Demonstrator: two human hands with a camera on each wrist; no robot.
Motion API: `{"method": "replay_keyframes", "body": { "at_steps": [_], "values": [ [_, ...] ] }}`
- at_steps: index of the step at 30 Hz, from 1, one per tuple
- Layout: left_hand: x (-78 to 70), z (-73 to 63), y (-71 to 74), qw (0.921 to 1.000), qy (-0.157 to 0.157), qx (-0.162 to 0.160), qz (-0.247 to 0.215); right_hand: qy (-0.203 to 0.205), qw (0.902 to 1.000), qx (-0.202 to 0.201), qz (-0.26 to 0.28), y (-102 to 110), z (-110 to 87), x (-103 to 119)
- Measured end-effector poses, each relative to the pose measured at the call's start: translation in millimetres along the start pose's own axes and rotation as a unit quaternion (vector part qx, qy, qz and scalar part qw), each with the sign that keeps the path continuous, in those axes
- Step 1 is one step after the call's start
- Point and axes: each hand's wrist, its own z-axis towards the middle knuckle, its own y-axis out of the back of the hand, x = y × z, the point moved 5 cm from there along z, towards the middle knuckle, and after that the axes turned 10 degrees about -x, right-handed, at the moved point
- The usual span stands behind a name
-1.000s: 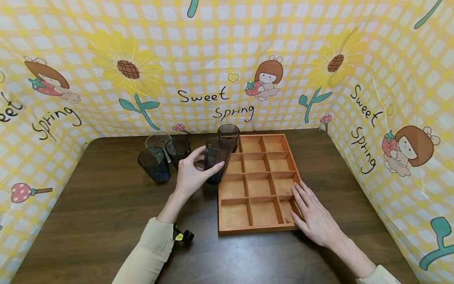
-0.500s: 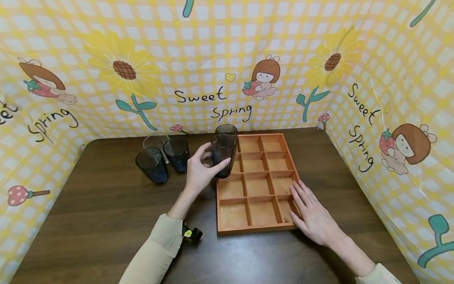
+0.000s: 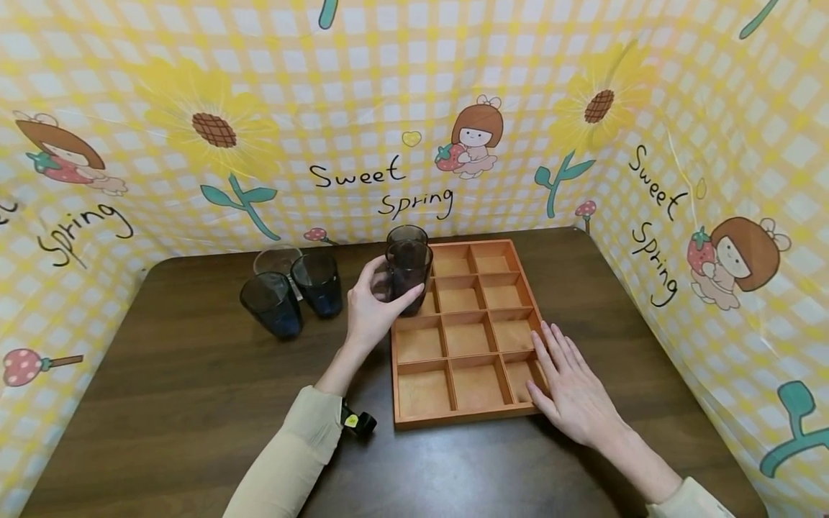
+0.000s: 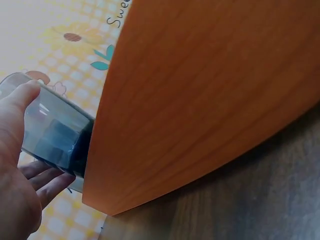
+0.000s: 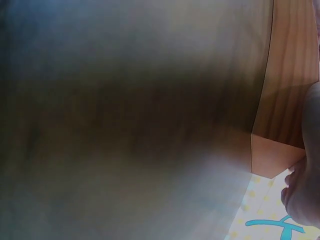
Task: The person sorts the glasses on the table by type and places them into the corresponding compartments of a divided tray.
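My left hand [image 3: 374, 311] grips a dark tinted drinking glass [image 3: 411, 277], thumb on the near side and fingers round the left. It is upright over the left column of a wooden compartment tray [image 3: 466, 419], second row from the back. Whether its base touches the tray floor cannot be told. Just behind stands another dark glass [image 3: 406, 233], mostly hidden, at the back left compartment. In the left wrist view the tray's side wall [image 4: 190, 110] hides the held glass's base. My right hand [image 3: 576, 396] rests with straight fingers on the tray's right edge near the front.
Left of the tray, two dark glasses [image 3: 280, 308] stand close together on the brown table [image 3: 162, 374], with a clear glass [image 3: 275, 257] behind them. A yellow checked cloth [image 3: 363, 93] walls in the back and sides.
My left hand has carried the dark glass rightward from beside the tray to over its left column, then lowered it slightly. The right hand stays on the tray's edge.
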Motion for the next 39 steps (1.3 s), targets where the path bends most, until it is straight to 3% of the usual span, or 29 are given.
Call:
{"method": "replay_keyframes", "body": {
  "at_steps": [13,20,32,39],
  "values": [
    [7.6,-3.0,-8.4,0.9996,-0.009,0.01,0.023,-0.023,0.9995,0.018,0.008,-0.3,-1.2,0.0],
    [12.0,-6.8,-9.0,0.9978,-0.026,0.021,0.057,-0.026,0.9993,0.023,0.015,-1.8,-0.1,-0.4],
    [20.2,-9.6,-8.6,0.9955,-0.04,0.038,0.077,-0.039,0.9983,0.037,0.022,-2.9,0.9,-2.0],
    [27.0,-11.8,-10.6,0.9939,-0.026,0.042,0.099,-0.041,0.9983,0.034,0.024,-2.6,-0.6,-2.7]
  ]
}}
